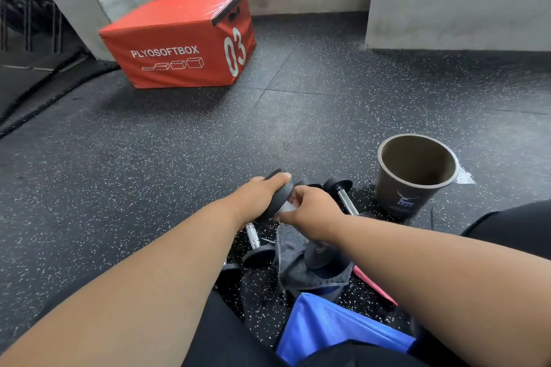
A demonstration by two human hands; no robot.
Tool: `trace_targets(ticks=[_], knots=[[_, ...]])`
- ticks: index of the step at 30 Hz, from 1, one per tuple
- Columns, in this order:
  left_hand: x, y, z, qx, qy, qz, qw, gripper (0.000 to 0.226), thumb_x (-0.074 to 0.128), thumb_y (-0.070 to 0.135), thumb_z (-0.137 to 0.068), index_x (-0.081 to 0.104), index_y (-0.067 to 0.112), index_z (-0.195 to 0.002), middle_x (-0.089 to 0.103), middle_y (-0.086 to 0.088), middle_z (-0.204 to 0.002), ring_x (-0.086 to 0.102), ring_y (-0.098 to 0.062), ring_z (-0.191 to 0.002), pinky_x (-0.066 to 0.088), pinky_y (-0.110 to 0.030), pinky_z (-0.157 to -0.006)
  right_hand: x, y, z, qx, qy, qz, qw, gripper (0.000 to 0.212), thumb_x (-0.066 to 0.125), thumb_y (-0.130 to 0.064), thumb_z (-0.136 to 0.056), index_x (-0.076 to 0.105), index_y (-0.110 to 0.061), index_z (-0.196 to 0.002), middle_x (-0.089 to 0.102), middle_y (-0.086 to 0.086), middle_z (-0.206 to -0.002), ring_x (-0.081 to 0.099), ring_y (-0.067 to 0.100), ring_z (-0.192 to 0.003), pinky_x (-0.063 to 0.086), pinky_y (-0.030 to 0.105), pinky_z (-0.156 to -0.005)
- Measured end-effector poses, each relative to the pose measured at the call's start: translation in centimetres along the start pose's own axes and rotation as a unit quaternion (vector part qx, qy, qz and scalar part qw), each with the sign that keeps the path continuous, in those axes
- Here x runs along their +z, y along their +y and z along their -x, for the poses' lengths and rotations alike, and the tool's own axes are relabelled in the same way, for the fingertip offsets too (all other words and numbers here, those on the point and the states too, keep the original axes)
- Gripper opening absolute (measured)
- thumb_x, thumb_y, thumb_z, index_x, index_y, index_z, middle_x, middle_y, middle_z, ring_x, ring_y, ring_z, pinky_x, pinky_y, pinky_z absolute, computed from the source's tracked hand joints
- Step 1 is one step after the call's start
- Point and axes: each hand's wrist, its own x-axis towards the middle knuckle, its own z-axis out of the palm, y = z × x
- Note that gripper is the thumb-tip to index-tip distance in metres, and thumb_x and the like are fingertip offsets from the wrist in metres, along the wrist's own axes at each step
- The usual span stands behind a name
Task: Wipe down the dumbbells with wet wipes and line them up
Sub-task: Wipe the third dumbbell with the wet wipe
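- Left hand (262, 194) curled over the top weight plate of a held dumbbell (278, 197), fingers wrapped round the plate's rim, thumb along its far edge.
- Right hand (313, 211) gripping a pale wet wipe (287, 206) against the same dumbbell's handle, just below that plate; fingers closed round wipe and handle together.
- Held dumbbell upright and slightly tilted, bottom plate (317, 258) resting on a grey towel (298, 271) spread on the floor.
- Second dumbbell (256, 243) lying on the floor just left of the towel, chrome handle showing below the left wrist, near plate pointing toward the viewer.
- Third dumbbell (343, 194) lying just right of the hands, far plate and chrome handle visible, near end hidden behind the right forearm.
- Possibly another dark plate (232, 272) nearer, beside the left forearm; too hidden to tell more.
- Dark bucket (414, 176) standing upright to the right of the third dumbbell, close beside it, a white deer mark on its wall.
- Small wet patch (465, 177) on the floor at the bucket's right edge.
- Blue bag (328, 328) in the near foreground between the forearms, a pink strip (375, 287) lying just right of the towel.
- Orange plyo box (179, 42) marked PLYOSOFTBOX and 03 far left, well apart, near the wall.
- Black speckled rubber floor (149, 152) under everything.
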Motion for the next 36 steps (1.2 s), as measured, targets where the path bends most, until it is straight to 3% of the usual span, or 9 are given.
trace_targets(ticks=[6, 10, 15, 18, 21, 25, 31, 34, 36], knots=[[0.4, 0.5, 0.8, 0.014, 0.018, -0.046, 0.999, 0.098, 0.059, 0.092, -0.064, 0.062, 0.025, -0.136, 0.072, -0.006, -0.126, 0.071, -0.027, -0.106, 0.052, -0.040, -0.086, -3.0, 0.4, -0.4, 0.038, -0.202, -0.151, 0.967, 0.015, 0.080, -0.014, -0.089, 0.072, -0.019, -0.077, 0.065, 0.005, -0.065, 0.059, 0.023, -0.062, 0.050, 0.027, -0.059], [0.6, 1.0, 1.8, 0.033, 0.025, -0.091, 0.995, 0.083, 0.061, 0.084, -0.086, 0.050, 0.033, -0.150, 0.062, 0.000, -0.133, 0.064, -0.027, -0.117, 0.049, -0.046, -0.109, -3.1, 0.6, -0.7, 0.065, -0.238, -0.194, 0.949, 0.023, 0.070, -0.006, -0.088, 0.071, -0.021, -0.070, 0.062, -0.004, -0.067, 0.056, 0.019, -0.071, 0.045, 0.030, -0.066], [1.1, 1.4, 2.2, 0.035, 0.023, -0.129, 0.991, 0.102, 0.056, 0.093, -0.075, 0.043, 0.038, -0.160, 0.057, -0.004, -0.152, 0.059, -0.029, -0.126, 0.043, -0.043, -0.114, -2.9, -0.7, -0.4, 0.023, -0.311, -0.210, 0.927, 0.014, 0.061, 0.006, -0.096, 0.067, -0.004, -0.088, 0.068, 0.005, -0.054, 0.060, 0.013, -0.046, 0.050, 0.037, -0.065], [1.1, 1.6, 2.5, 0.029, 0.021, -0.133, 0.990, 0.112, 0.054, 0.094, -0.068, 0.038, 0.038, -0.164, 0.053, -0.007, -0.157, 0.057, -0.031, -0.132, 0.042, -0.048, -0.118, -2.3, -1.4, -0.5, -0.012, -0.291, -0.183, 0.939, 0.028, 0.085, -0.015, -0.085, 0.078, -0.014, -0.112, 0.075, 0.026, -0.105, 0.060, 0.027, -0.086, 0.054, 0.057, -0.094], [1.1, 1.7, 2.2, 0.022, 0.020, -0.128, 0.991, 0.117, 0.054, 0.097, -0.062, 0.038, 0.039, -0.163, 0.055, -0.006, -0.156, 0.060, -0.033, -0.130, 0.045, -0.052, -0.118, -2.0, -1.6, -0.3, -0.039, -0.244, -0.115, 0.962, 0.034, 0.080, -0.005, -0.090, 0.073, -0.004, -0.123, 0.076, 0.004, -0.095, 0.061, -0.002, -0.071, 0.048, 0.015, -0.070], [1.0, 1.9, 2.3, 0.024, 0.017, -0.115, 0.993, 0.113, 0.057, 0.095, -0.066, 0.040, 0.037, -0.162, 0.055, -0.005, -0.155, 0.060, -0.031, -0.128, 0.046, -0.049, -0.117, -1.6, -1.0, -0.5, -0.056, -0.177, -0.087, 0.979, 0.045, 0.075, -0.004, -0.092, 0.064, -0.007, -0.136, 0.064, -0.005, -0.110, 0.059, 0.009, -0.098, 0.048, 0.019, -0.085], [1.0, 2.1, 2.5, 0.036, 0.016, -0.111, 0.993, 0.106, 0.055, 0.097, -0.060, 0.054, 0.036, -0.147, 0.066, -0.002, -0.140, 0.066, -0.027, -0.120, 0.048, -0.049, -0.114, -1.7, -0.7, -0.7, 0.000, -0.141, -0.141, 0.980, 0.039, 0.084, -0.028, -0.075, 0.075, -0.012, -0.109, 0.073, 0.030, -0.087, 0.061, 0.025, -0.068, 0.055, 0.038, -0.070], [1.1, 2.3, 2.6, 0.035, 0.017, -0.098, 0.994, 0.104, 0.056, 0.095, -0.058, 0.056, 0.034, -0.142, 0.067, -0.001, -0.135, 0.066, -0.026, -0.118, 0.048, -0.049, -0.115, -1.6, 0.0, -1.2, 0.029, -0.144, -0.185, 0.972, 0.029, 0.084, -0.020, -0.072, 0.075, -0.003, -0.094, 0.069, 0.024, -0.070, 0.061, 0.029, -0.066, 0.056, 0.046, -0.077], [1.1, 2.3, 2.6, 0.035, 0.013, -0.090, 0.995, 0.100, 0.058, 0.093, -0.058, 0.059, 0.033, -0.138, 0.069, 0.000, -0.130, 0.068, -0.024, -0.114, 0.049, -0.049, -0.113, -1.7, 0.4, -1.3, 0.033, -0.151, -0.196, 0.968, 0.016, 0.083, -0.012, -0.076, 0.073, -0.001, -0.082, 0.063, 0.023, -0.064, 0.058, 0.031, -0.062, 0.056, 0.035, -0.076]])
